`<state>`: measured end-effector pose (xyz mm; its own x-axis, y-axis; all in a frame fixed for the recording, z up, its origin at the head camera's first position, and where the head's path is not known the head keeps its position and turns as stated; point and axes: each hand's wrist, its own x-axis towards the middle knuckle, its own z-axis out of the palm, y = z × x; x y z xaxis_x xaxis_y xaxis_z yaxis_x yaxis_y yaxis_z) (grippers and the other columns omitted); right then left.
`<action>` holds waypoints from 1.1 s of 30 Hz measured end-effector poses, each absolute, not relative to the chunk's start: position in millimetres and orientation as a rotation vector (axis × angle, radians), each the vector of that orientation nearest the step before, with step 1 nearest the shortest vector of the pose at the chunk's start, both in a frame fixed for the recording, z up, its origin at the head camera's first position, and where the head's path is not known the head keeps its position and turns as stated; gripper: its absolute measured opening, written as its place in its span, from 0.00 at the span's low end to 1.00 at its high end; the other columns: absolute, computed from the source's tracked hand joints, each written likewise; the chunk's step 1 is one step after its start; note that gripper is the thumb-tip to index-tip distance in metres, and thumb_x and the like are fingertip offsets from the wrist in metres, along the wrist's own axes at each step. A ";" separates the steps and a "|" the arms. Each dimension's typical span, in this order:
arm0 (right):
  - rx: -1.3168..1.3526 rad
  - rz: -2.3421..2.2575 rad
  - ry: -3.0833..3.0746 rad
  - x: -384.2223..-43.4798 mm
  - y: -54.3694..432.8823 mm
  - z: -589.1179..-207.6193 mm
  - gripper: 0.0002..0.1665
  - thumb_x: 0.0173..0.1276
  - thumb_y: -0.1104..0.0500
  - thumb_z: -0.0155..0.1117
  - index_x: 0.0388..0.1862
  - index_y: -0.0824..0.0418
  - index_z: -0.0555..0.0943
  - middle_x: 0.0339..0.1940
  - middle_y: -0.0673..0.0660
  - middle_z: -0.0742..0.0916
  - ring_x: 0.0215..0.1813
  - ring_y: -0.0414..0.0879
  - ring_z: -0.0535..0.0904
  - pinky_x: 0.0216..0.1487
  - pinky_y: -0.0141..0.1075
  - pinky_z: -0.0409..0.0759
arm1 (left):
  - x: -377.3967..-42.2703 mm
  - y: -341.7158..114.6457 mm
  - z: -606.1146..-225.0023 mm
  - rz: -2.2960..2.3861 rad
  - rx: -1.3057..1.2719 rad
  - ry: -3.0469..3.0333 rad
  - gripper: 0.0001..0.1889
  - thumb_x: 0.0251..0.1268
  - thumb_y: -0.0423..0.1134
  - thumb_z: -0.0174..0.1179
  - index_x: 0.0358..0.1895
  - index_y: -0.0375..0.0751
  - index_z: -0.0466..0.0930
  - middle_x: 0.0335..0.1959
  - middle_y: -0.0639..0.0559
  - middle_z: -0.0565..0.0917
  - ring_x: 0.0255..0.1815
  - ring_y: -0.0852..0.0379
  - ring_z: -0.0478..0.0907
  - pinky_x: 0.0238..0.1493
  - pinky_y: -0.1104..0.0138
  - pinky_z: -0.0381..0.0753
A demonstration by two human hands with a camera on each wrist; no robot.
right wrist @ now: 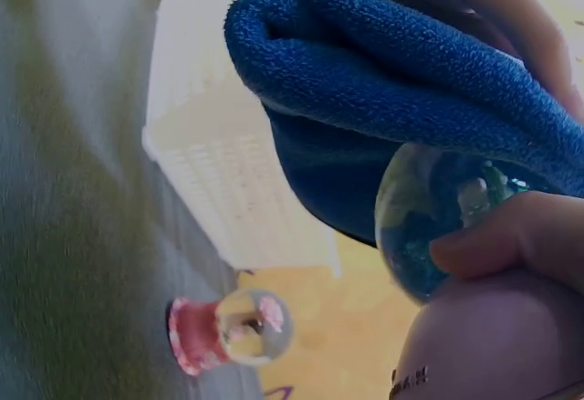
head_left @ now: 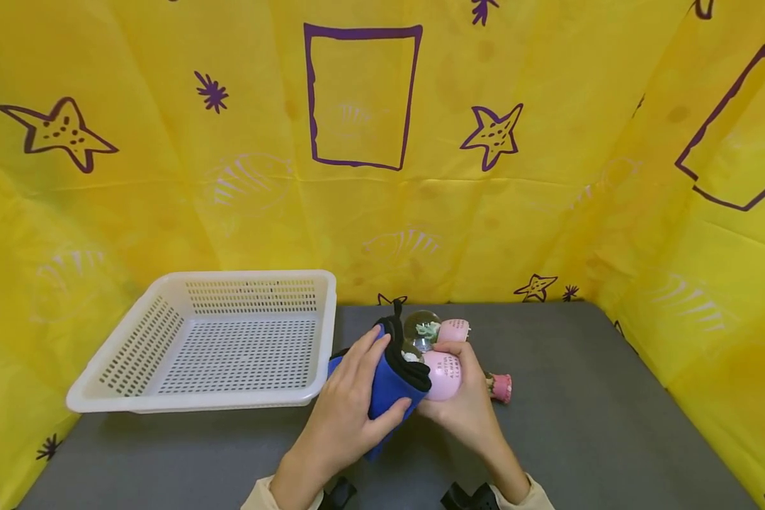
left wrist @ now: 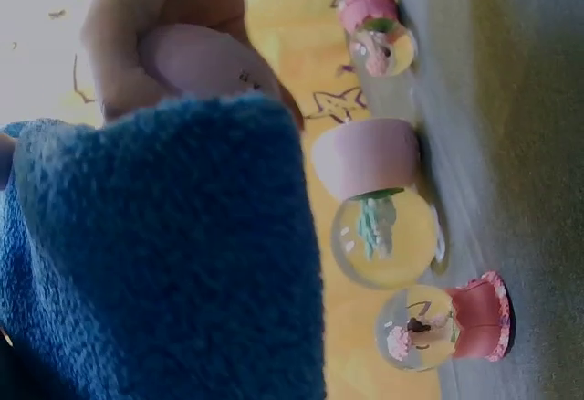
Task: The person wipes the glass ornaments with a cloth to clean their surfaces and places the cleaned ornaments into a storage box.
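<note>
My left hand (head_left: 350, 397) grips a folded blue towel (head_left: 395, 379) with black edging and a small black loop. In my right hand (head_left: 468, 404) is a snow globe (head_left: 443, 375) with a pale pink base bearing printed text. Its clear ball (right wrist: 411, 226) meets the towel's fold in the right wrist view, with a finger lying across it. Just behind, a second pale-pink-based snow globe (head_left: 454, 330) lies on its side. A smaller pink-based globe (left wrist: 370, 12) lies tipped over right of my right hand. Another small globe (left wrist: 479, 318) stands upright on a rose-coloured base.
A white perforated plastic basket (head_left: 200, 404) sits on the left of the dark grey table (head_left: 567, 439). Yellow cloth (head_left: 242, 227) with drawn starfish and frames encloses the back and sides. Black straps (head_left: 468, 496) circle both wrists.
</note>
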<state>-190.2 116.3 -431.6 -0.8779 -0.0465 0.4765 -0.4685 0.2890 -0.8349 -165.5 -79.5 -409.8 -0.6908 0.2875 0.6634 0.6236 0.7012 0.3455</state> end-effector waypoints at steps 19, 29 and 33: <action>0.939 1.016 -2.040 -194.0 119.8 -427.9 0.39 0.30 0.69 0.78 0.49 0.65 0.77 0.52 0.60 0.81 0.56 0.51 0.78 0.65 0.21 0.68 | -165.1 -77.5 -407.4 -1.151 -0.455 -2.422 0.30 0.59 0.44 0.62 0.67 0.50 0.68 0.66 0.54 0.76 0.60 0.53 0.78 0.53 0.53 0.82; 1.109 1.139 -1.852 -193.0 123.3 -420.6 0.42 0.26 0.75 0.77 0.49 0.71 0.75 0.54 0.66 0.79 0.60 0.51 0.75 0.67 0.25 0.69 | -176.7 -98.4 -408.3 -1.827 -0.649 -2.291 0.18 0.75 0.36 0.46 0.64 0.38 0.65 0.49 0.42 0.79 0.46 0.60 0.78 0.48 0.68 0.80; 1.044 1.295 -1.827 -191.8 121.9 -421.3 0.43 0.27 0.75 0.77 0.50 0.72 0.73 0.56 0.66 0.79 0.62 0.50 0.75 0.65 0.27 0.72 | -177.5 -104.2 -408.6 -2.041 -0.657 -2.257 0.19 0.79 0.39 0.38 0.64 0.33 0.61 0.50 0.42 0.74 0.49 0.62 0.75 0.53 0.71 0.77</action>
<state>-191.8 121.9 -421.3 -0.4651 -0.2316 0.8545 -0.8829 0.1920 -0.4285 -177.5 -104.2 -408.6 -0.9106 0.2868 0.2977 0.3250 0.0515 0.9443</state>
